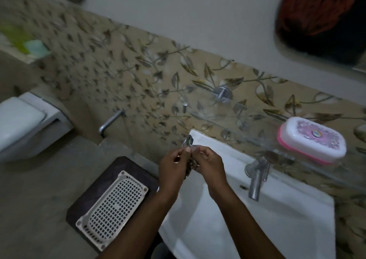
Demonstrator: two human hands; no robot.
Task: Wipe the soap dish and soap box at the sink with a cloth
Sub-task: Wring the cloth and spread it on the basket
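Head view looks down on both hands raised over the back left corner of the white sink (277,209). The left hand (173,165) and right hand (210,163) each pinch a dark, bunched cloth (189,141) held between them. The pink and white soap box (312,139), lid on, sits on the glass shelf (257,132) to the right, above the tap (256,176), well apart from the hands.

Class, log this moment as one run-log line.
left hand: holds cloth | right hand: holds cloth | cloth: bunched, above sink edge | soap box: closed, on glass shelf, untouched
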